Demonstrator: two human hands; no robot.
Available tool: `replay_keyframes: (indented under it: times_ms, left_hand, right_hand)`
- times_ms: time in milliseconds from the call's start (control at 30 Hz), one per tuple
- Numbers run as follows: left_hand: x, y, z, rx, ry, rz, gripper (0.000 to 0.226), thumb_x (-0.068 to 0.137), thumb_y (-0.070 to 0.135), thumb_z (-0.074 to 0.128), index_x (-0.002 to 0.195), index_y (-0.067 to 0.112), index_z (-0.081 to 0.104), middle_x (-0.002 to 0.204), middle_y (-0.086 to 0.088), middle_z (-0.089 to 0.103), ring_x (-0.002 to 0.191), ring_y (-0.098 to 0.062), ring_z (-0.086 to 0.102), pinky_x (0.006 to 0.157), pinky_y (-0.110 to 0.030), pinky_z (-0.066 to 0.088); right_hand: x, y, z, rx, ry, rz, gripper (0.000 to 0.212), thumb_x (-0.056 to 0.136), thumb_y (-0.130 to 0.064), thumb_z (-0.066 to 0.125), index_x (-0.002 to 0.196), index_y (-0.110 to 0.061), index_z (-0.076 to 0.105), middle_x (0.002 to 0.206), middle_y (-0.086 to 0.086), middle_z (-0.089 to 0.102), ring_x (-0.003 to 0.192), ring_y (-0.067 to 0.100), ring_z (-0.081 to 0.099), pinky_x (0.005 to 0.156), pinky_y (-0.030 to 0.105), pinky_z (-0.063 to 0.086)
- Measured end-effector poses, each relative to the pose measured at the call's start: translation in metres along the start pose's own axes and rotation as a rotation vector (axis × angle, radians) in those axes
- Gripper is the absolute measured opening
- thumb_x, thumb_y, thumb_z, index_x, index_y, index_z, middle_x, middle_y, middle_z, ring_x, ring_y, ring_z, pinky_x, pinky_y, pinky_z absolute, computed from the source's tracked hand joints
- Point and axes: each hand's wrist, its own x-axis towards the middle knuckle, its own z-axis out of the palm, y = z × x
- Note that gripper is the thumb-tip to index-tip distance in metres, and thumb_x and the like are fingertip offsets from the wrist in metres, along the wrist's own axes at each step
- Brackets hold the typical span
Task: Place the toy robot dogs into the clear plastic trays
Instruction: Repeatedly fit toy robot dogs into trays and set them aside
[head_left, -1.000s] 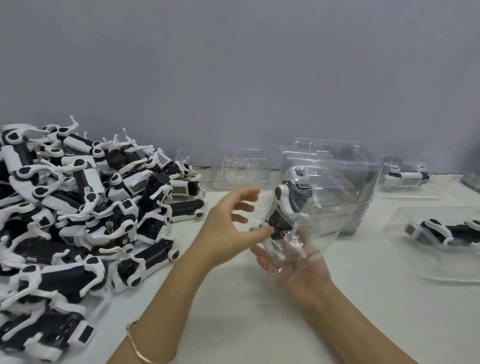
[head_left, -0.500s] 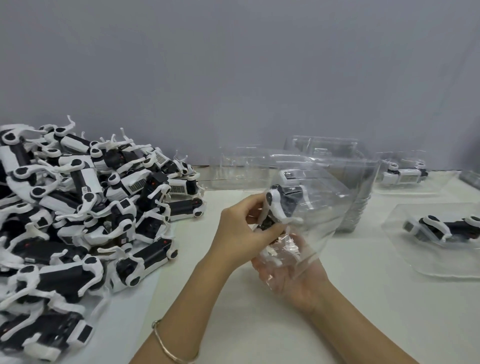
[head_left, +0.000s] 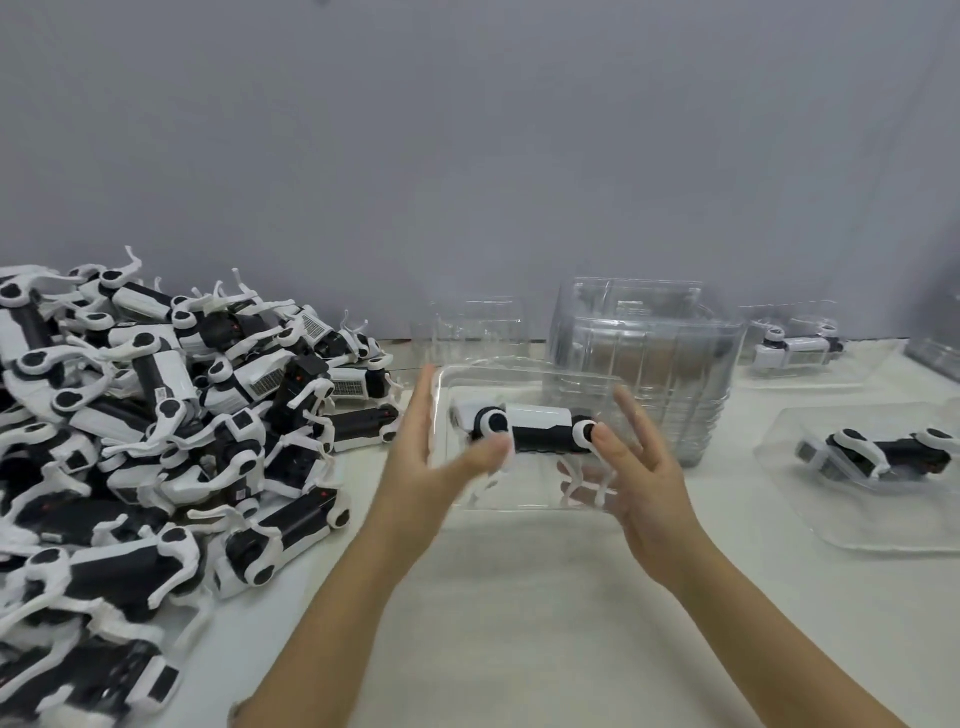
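A black-and-white toy robot dog (head_left: 535, 428) lies on its side inside a clear plastic tray (head_left: 524, 499) in the middle of the table. My left hand (head_left: 431, 467) is at the tray's left side, fingers straight, its thumb near the dog's front. My right hand (head_left: 631, 467) is at the tray's right side with fingers spread, a fingertip by the dog's rear wheel-like joint. Neither hand grips anything. A big heap of toy robot dogs (head_left: 156, 441) covers the table's left.
A tall stack of clear trays (head_left: 644, 364) stands just behind the filled tray. Two more trays, each with a dog, lie at the right (head_left: 878, 467) and at the back right (head_left: 800, 353). A grey wall closes the back.
The tray with the dog was held tilted in my right palm while my left hand pushed the dog in. Now it lies flat on the table and both hands have let go.
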Motion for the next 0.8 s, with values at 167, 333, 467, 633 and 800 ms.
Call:
replay_keyframes:
  times_ms: [167,333,467,633,800]
  left_hand:
    - [0.003,-0.011,0.019,0.087,0.139,0.019,0.089,0.066,0.059,0.079,0.137,0.064,0.026,0.121,0.062,0.019,0.124,0.031,0.018,0.103,-0.015,0.021]
    - [0.002,-0.02,0.042,-0.043,0.142,-0.033,0.077,0.084,0.02,0.075,0.136,0.053,0.03,0.134,0.041,0.028,0.133,0.011,0.027,0.085,0.0,0.037]
    - [0.002,-0.03,0.065,-0.145,0.16,-0.122,0.089,0.082,0.031,0.075,0.151,0.041,0.019,0.153,0.022,0.022,0.122,0.018,0.033,0.091,-0.01,0.033]
    - [0.0,-0.041,0.1,-0.308,0.029,-0.335,0.087,0.064,0.053,0.073,0.14,0.032,0.038,0.144,0.008,0.039,0.117,-0.01,0.036,0.095,-0.032,0.027]
    - [-0.006,-0.039,0.136,-0.207,-0.173,-0.215,0.111,0.055,-0.004,0.089,0.141,0.031,0.029,0.105,0.032,0.058,0.087,0.031,0.049,0.08,-0.002,0.041]
  right_hand:
    - [-0.001,-0.006,-0.005,-0.168,0.066,-0.072,0.062,0.071,-0.045,0.081,0.118,-0.069,0.049,0.12,-0.022,0.064,0.115,0.011,0.062,0.093,0.046,0.054]
    - [-0.005,-0.012,-0.019,-0.223,0.096,-0.095,0.058,0.084,-0.022,0.071,0.125,-0.056,0.048,0.117,-0.012,0.068,0.097,0.003,0.069,0.066,0.022,0.056]
    - [-0.012,-0.026,-0.04,-0.279,0.152,-0.061,0.071,0.08,-0.036,0.076,0.141,-0.045,0.042,0.138,-0.014,0.053,0.127,0.01,0.052,0.105,0.044,0.045]
    - [-0.023,-0.038,-0.078,-0.24,0.355,-0.161,0.052,0.068,-0.041,0.059,0.119,-0.041,0.053,0.125,-0.018,0.051,0.124,0.001,0.046,0.085,0.014,0.039]
    - [-0.046,-0.036,-0.113,-0.559,0.339,-0.17,0.048,0.07,-0.04,0.07,0.114,-0.042,0.051,0.123,-0.016,0.051,0.116,-0.006,0.046,0.094,0.015,0.038]
